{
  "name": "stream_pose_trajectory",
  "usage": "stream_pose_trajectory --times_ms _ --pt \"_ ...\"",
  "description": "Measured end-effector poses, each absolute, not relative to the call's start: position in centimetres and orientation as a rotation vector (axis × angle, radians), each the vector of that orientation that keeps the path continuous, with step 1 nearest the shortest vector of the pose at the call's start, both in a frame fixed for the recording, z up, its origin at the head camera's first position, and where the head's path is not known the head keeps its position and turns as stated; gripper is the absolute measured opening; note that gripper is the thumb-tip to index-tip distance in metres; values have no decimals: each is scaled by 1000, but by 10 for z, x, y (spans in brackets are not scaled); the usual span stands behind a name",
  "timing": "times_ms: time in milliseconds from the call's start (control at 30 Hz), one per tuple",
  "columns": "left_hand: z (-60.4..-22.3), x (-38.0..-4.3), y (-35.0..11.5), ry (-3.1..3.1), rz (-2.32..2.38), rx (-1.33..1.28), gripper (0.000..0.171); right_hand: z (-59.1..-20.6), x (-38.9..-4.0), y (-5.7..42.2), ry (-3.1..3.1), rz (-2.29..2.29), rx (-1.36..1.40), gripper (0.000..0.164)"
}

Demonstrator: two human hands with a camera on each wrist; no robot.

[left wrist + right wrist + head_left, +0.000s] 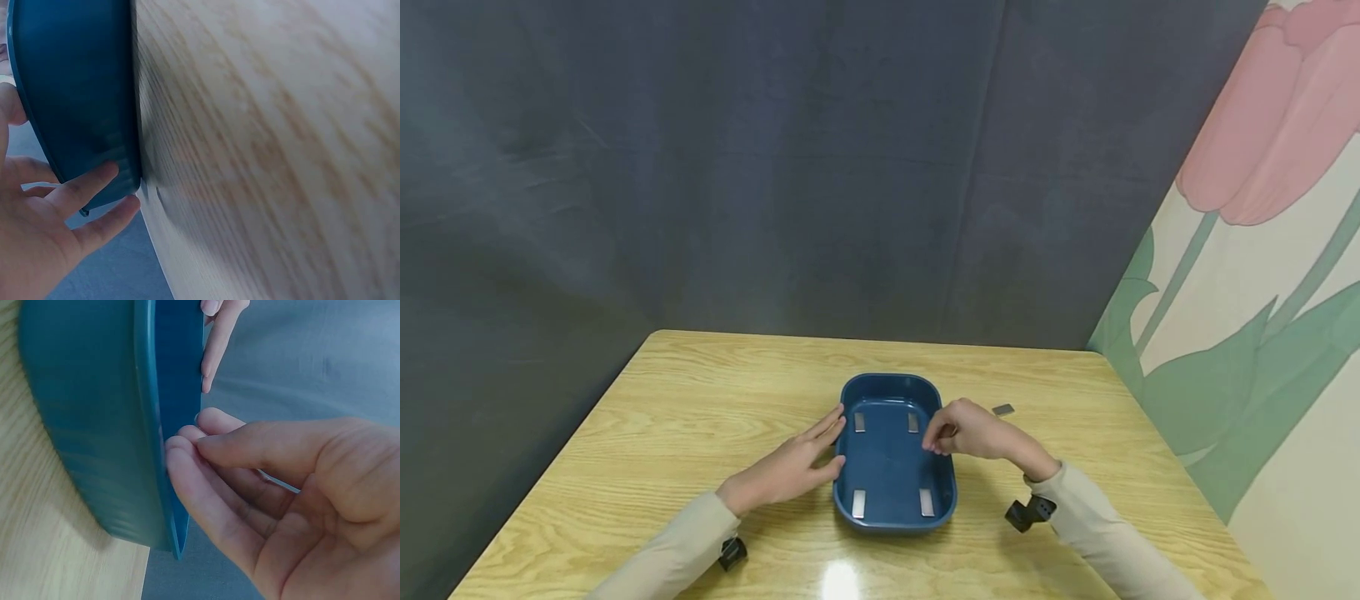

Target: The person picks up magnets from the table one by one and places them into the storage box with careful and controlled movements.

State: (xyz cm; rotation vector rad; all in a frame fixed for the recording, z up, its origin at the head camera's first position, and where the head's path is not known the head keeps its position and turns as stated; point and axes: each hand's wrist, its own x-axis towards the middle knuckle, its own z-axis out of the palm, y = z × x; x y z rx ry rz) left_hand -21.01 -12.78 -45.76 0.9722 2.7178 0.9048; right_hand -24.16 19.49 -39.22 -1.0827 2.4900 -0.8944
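Observation:
A deep blue plastic tray (pixel 887 467) with rounded corners stands on the table. On its floor lie several small silver metal strips (pixel 859 503), one near each corner. My left hand (pixel 790 471) rests against the tray's left side, fingers extended and spread; the left wrist view has its fingertips (pixel 112 170) on the outer wall. At the right rim is my right hand (pixel 970 429), its fingertips over the tray's inside. Up close, the right thumb and fingers (pixel 219 450) are curled together at the rim, and nothing shows between them.
One more metal strip (pixel 1003 410) lies on the wooden table (pixel 715 408), to the right of the tray behind the right hand. A dark curtain (pixel 850 167) hangs behind the table. The wall (pixel 1262 333) at the right bears a painted tulip.

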Motion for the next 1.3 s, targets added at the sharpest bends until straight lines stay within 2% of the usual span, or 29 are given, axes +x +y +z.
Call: stream_pose_trajectory --times_ms 1300 --pt "-463 -212 -129 2730 911 953 66 -399 -250 220 2698 -937 -977 15"
